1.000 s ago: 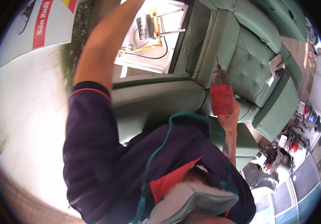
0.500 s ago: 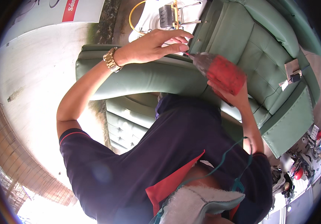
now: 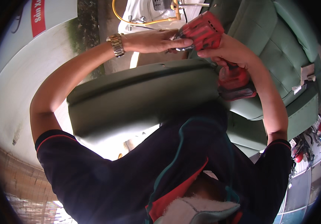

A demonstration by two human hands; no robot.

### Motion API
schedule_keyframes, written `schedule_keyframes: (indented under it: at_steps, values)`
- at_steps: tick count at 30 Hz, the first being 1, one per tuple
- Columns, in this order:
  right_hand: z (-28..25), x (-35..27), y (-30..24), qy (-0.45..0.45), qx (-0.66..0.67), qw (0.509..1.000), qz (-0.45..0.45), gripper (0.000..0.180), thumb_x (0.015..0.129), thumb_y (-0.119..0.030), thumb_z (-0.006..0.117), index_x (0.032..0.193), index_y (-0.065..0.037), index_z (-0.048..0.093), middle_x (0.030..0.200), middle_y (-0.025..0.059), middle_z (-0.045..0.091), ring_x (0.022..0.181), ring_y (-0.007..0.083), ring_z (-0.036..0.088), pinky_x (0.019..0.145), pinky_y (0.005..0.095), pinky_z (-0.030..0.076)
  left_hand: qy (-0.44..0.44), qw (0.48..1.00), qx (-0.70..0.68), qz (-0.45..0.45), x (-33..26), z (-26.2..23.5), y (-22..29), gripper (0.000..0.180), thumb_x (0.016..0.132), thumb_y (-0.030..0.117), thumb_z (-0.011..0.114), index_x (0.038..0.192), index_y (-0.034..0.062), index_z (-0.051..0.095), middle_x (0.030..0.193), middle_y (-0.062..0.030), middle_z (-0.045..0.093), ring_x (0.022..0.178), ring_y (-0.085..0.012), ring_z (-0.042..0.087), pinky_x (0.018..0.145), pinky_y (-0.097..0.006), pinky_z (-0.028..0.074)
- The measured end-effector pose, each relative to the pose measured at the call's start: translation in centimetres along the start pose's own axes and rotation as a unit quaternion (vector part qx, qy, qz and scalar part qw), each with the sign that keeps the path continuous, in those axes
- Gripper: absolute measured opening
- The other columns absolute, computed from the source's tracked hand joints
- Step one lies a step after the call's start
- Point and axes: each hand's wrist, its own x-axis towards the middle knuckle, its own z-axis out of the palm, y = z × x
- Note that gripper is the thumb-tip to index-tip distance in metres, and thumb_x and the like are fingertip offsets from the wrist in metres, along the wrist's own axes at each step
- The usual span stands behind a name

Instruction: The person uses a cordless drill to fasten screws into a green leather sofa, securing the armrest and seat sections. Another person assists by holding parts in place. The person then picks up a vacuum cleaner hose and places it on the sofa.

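Note:
A red cordless drill (image 3: 201,31), worn and dirty, is held above a green padded piece of furniture (image 3: 141,87). My right hand (image 3: 233,50) is wrapped round its handle, with the battery base (image 3: 238,87) showing below. At the drill's front, my left hand (image 3: 156,41) has its thumb laid along the nose and its other fingers behind it. The bit's tip is hidden there, and I cannot see whether a screw sits between the fingers. A metal watch (image 3: 116,45) circles my left wrist.
Beyond my hands lies a white surface (image 3: 134,28) with a yellow hose (image 3: 116,14) and metal fittings. Green tufted seating (image 3: 272,48) fills the right side, a small board (image 3: 306,73) on it. Several tools lie at the lower right. A pale wall (image 3: 26,78) stands left.
The drill has swung up and left, its nose now at my left hand. My left hand has closed in on it. The padded piece now shows a broader face below my hands.

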Motion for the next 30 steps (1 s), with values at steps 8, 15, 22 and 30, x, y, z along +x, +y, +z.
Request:
schedule_keyframes:
  at_steps: [8,15,22,30]
  values:
    - [0.1,8.0,1.6,-0.125,0.023,0.985,0.12,0.03,0.088,-0.021,0.083,0.107,-0.009,0.063,0.066,-0.0029,0.05,0.051,0.0067,0.046,0.046,0.0263,0.037,-0.04,0.996,-0.071,0.024,4.2,1.8,-10.6,0.064,0.101,0.061,0.063,0.107,-0.0021,0.072,0.083,-0.0099,0.074,0.076,-0.0175,0.072,0.071,-0.032,0.058]
    - [-0.3,9.5,1.1,-0.141,-0.001,0.976,0.165,0.032,0.087,-0.023,0.084,0.109,-0.008,0.065,0.071,-0.0037,0.053,0.055,0.0075,0.047,0.048,0.0254,0.04,-0.044,0.987,-0.151,0.014,4.4,2.7,-12.5,0.061,0.099,0.058,0.067,0.107,-0.0025,0.074,0.083,-0.0103,0.074,0.076,-0.0181,0.072,0.072,-0.033,0.059]
    - [-1.6,11.9,-0.5,-0.202,-0.106,0.961,0.158,0.033,0.086,-0.023,0.084,0.112,-0.009,0.069,0.074,-0.0026,0.057,0.061,0.0084,0.051,0.052,0.0262,0.043,0.1,0.965,-0.221,0.097,5.2,1.9,-12.8,0.063,0.097,0.062,0.067,0.113,0.0009,0.074,0.084,-0.0104,0.074,0.075,-0.0174,0.071,0.073,-0.033,0.058]
    - [-1.8,15.1,0.8,-0.242,-0.198,0.949,0.036,0.035,0.083,-0.024,0.085,0.112,-0.008,0.072,0.073,0.0002,0.056,0.062,0.0118,0.053,0.052,0.0286,0.043,0.188,0.951,-0.195,0.151,7.3,-0.3,-10.1,0.048,0.101,0.045,0.07,0.118,0.0006,0.066,0.091,-0.0078,0.07,0.08,-0.0137,0.064,0.072,-0.03,0.055]
